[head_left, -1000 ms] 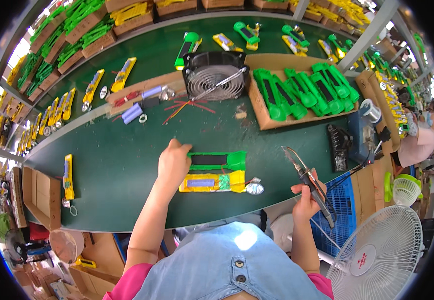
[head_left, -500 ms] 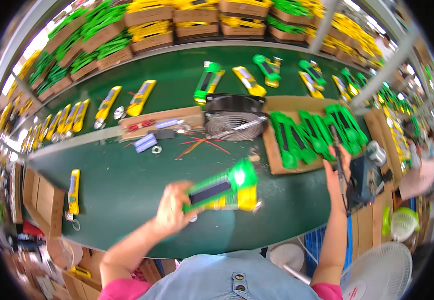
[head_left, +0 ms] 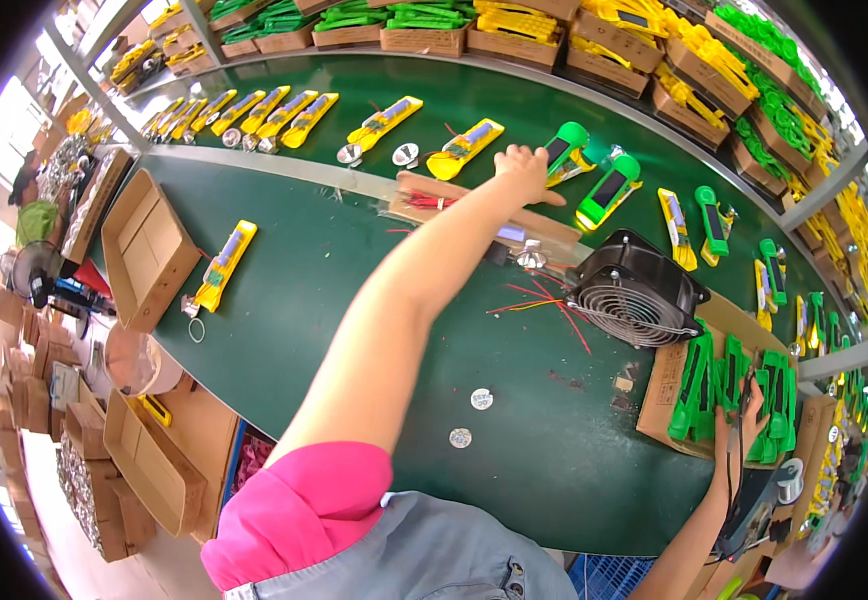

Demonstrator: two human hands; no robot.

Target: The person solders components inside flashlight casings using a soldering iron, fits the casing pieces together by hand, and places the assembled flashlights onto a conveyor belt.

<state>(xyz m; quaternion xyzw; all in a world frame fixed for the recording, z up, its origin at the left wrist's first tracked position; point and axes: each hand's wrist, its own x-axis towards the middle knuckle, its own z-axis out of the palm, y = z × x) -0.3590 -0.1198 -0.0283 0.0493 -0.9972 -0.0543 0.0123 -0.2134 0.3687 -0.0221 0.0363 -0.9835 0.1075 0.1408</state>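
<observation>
Out over the far green strip, my left hand (head_left: 522, 172) is at the lower end of a flashlight (head_left: 564, 150) with a green cover and yellow body. Its fingers are curled there and the thumb lies along the near side; the exact contact is partly hidden. Beside it lies another green and yellow flashlight (head_left: 609, 192). At the right, my right hand (head_left: 732, 428) is closed around a slim dark soldering iron (head_left: 744, 400) with a black cable. That hand is by a cardboard box (head_left: 662, 400) of green flashlight covers (head_left: 729, 375).
A black fan (head_left: 634, 285) stands mid-table next to red wires (head_left: 554, 300) and a parts tray (head_left: 434, 185). Opened yellow flashlight bodies (head_left: 384, 122) line the far strip. One yellow body (head_left: 224, 265) lies near an empty carton (head_left: 139, 270). A solder spool (head_left: 790, 480) sits right.
My left hand has carried the green and yellow flashlight from above the near table to the far strip. My right hand still holds the soldering iron. The view has swung left.
</observation>
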